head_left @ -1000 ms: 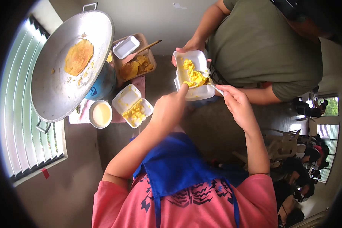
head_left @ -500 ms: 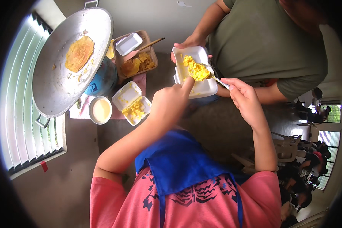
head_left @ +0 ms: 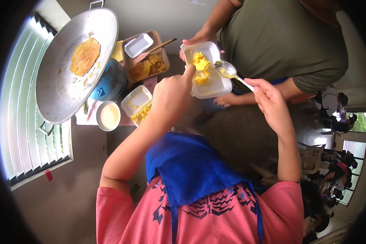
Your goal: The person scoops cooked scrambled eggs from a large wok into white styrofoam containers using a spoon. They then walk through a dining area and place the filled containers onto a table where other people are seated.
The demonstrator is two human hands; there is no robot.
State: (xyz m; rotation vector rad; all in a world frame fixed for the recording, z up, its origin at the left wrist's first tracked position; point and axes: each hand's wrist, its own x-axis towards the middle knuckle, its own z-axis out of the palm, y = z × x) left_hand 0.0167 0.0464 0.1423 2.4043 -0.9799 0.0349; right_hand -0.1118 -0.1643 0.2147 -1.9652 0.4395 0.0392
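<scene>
My right hand (head_left: pixel 270 101) is closed round the handle of a metal spoon (head_left: pixel 227 70), its bowl smeared with yellow bits over the right side of a white foam food box (head_left: pixel 219 87). Inside that box lie two lumps of soft yellow food (head_left: pixel 200 62). My left hand (head_left: pixel 173 97) is closed at the box's left edge, one finger or thumb against the rim beside the food; its other fingers are mostly hidden. A person in a dark green shirt (head_left: pixel 280 44) holds the box from the far side, with another hand (head_left: pixel 227 99) just below it.
A big metal pan (head_left: pixel 55 73) with a flat browned cake (head_left: pixel 85 57) stands left, above a blue gas cylinder (head_left: pixel 110 85). Nearby are a bowl of pale batter (head_left: pixel 109 116), another foam box (head_left: pixel 136 99) with yellow food, and a tray (head_left: pixel 128 61) of cooked pieces. Seated people are far right.
The spoon has come away from the yellow food and moved right, its bowl nearly bare. The food now lies in two lumps. My left hand and the foam box have shifted slightly up and left.
</scene>
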